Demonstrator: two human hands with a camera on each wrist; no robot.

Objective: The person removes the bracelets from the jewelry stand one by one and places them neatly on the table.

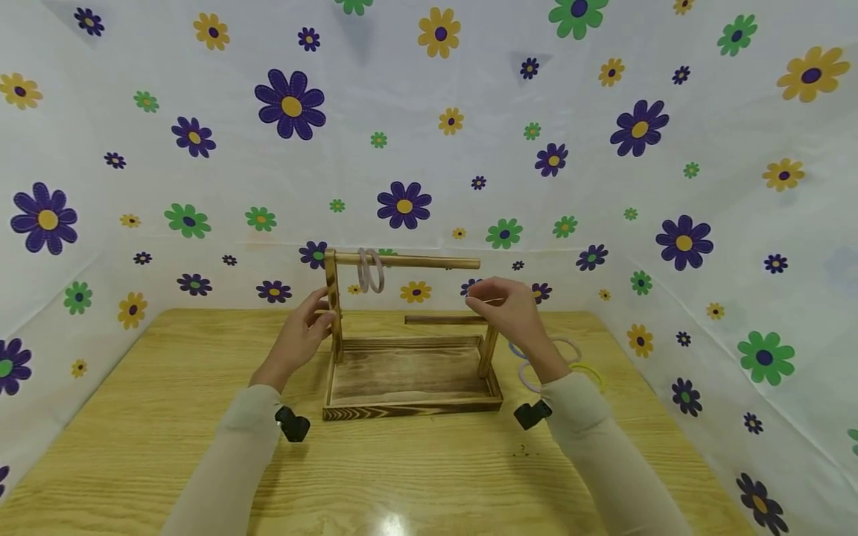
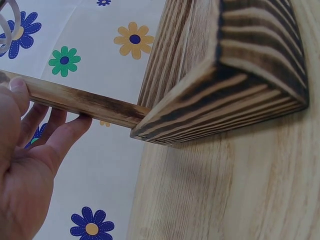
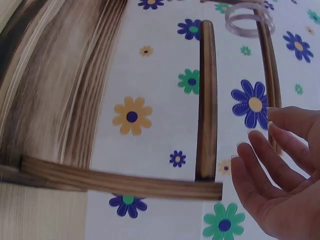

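A wooden stand (image 1: 413,409) has a tray base, a tall left post (image 1: 334,305) and a shorter right post (image 1: 488,351). My left hand (image 1: 302,335) grips the tall post, thumb on one side and fingers on the other, as the left wrist view shows. Two pale greyish rings (image 1: 377,271) hang on the upper rod (image 1: 429,261), nearer its left end. Close to that rod's free right end is my right hand (image 1: 512,313), fingers loosely bent and holding nothing. The lower rod (image 3: 207,100) extends from the shorter post.
Several coloured rings lie on the table right of the stand, among them a yellow ring (image 1: 591,370) and a purple ring (image 1: 525,378), partly behind my right forearm. Flower-printed white sheeting (image 1: 402,149) surrounds the wooden table (image 1: 429,476) at the back and sides.
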